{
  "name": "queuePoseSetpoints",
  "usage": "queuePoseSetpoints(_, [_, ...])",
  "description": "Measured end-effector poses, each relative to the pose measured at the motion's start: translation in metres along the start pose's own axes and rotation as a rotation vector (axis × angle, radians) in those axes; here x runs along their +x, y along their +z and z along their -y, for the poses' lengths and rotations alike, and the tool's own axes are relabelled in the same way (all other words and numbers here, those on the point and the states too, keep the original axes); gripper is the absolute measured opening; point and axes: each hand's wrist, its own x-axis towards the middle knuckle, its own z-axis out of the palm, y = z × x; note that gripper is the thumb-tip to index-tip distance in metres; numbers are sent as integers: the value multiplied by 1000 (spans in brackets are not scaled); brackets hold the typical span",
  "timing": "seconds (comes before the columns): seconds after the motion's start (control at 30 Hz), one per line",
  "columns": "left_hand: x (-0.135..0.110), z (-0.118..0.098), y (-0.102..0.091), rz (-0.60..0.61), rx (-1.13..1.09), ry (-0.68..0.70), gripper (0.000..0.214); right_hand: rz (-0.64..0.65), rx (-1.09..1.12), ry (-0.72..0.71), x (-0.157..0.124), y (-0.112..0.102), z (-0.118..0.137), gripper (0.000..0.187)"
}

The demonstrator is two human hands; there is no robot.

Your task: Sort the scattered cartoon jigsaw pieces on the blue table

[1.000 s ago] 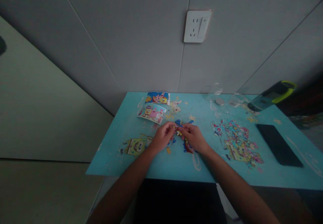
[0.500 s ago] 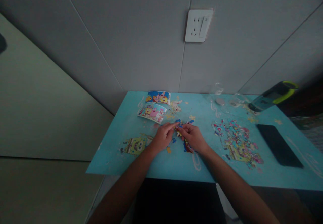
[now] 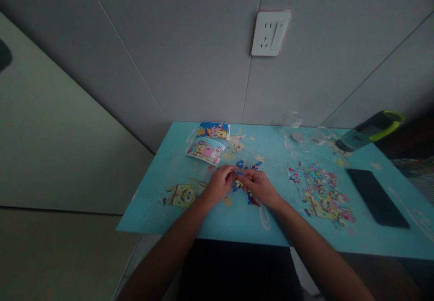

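My left hand and my right hand meet fingertip to fingertip over a small cluster of jigsaw pieces in the middle of a light blue table. Both hands have their fingers pinched together on small blue and yellow jigsaw pieces between them. More joined pieces lie partly under my right hand. A large heap of loose colourful pieces lies to the right.
Two cartoon picture cards lie behind the hands near the wall. A black phone lies at the right, a dark bottle with a green lid on its side behind it. Clear plastic bags and a wall socket are beyond.
My left index finger, stretched out half a second ago, has curled back and both hands now pinch the pieces together. The view has shifted slightly.
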Motion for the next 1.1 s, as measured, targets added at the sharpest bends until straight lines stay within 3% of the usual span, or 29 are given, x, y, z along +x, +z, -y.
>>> queuePoseSetpoints(0.3, [1,-2,-2,-13,49,-2,21,-54,-17,-25,0,0,0,41])
queuePoseSetpoints(0.5, [-2,3,-4,-44,168,-33,19,-208,-47,31,2,-4,-3,45])
queuePoseSetpoints(0.7, [-1,5,-5,-17,294,41,9,-380,-25,23,0,-12,7,44])
queuePoseSetpoints(0.87, [0,1,-3,-24,338,78,24,-356,-30,12,1,-12,2,41])
queuePoseSetpoints(1.1, [1,4,-3,-35,332,63,23,-253,-63,-30,4,-7,-7,42])
